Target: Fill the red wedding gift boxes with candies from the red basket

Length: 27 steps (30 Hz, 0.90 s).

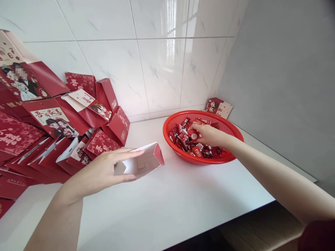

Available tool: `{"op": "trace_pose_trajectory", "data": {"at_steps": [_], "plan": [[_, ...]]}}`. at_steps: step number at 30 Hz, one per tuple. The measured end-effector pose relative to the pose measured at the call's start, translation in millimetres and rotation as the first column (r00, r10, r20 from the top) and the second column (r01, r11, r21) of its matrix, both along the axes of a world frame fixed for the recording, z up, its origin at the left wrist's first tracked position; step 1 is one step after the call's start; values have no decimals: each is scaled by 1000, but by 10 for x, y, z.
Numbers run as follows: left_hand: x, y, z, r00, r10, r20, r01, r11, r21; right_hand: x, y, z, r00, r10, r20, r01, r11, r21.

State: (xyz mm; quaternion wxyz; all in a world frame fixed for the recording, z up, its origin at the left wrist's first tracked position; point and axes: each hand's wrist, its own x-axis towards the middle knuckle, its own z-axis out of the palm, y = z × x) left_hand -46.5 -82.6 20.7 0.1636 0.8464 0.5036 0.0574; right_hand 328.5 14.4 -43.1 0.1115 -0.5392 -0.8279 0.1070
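Note:
My left hand (104,170) grips a small red paper box (146,162), open at the top, with its white inside showing; the box is tilted just above the white table (162,205). My right hand (209,135) reaches into a red plastic basket (170,127) full of red-wrapped candies (183,139). Its fingers are pinched on a candy (193,135) over the pile.
A heap of folded red gift boxes (52,129) with cartoon couples fills the left side against the tiled wall. One flat box (219,107) leans in the far right corner behind the basket. The table's front edge runs diagonally at lower right, with cardboard (261,230) below.

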Motion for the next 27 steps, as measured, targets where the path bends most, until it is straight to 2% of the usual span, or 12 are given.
{"op": "trace_pose_trajectory", "data": {"at_steps": [2,4,6,8,10,13,15,17,20,22,25,27], "plan": [[-28,-35,23,1000,12,-13,-12,1000,12,-40,-75,63,983,-50,-178,47,999,-21],[-27,-50,17,1000,25,-12,-25,999,23,-122,-163,88,896,-79,-436,12,988,-153],[-2,-43,-6,1000,30,-3,-30,999,17,-244,-260,96,714,-115,-690,-131,947,-294],[36,-22,-32,1000,17,1,-17,1000,-21,-402,-358,120,516,-168,-840,-277,895,-349],[74,-1,-55,1000,-1,10,1,998,-61,-592,-451,181,379,-174,-909,-387,863,-326],[110,1,-80,999,-24,29,26,997,-71,-905,-573,334,251,-42,-967,-505,846,-168],[116,-21,-97,999,-34,30,36,997,-66,-1099,-654,450,211,93,-973,-546,837,-38],[111,-49,-118,999,-37,26,39,997,-64,-1250,-745,551,202,217,-955,-537,840,78],[105,-87,-136,999,-41,30,43,997,-64,-1370,-883,646,244,367,-898,-432,870,238],[115,-104,-128,998,-41,47,44,997,-62,-1381,-951,673,287,442,-850,-364,871,330],[145,-111,-107,995,-75,64,79,995,-64,-1322,-989,682,348,567,-747,-325,820,471],[154,-101,-112,993,-105,50,108,992,-58,-1262,-981,684,358,625,-693,-294,780,552]]}}
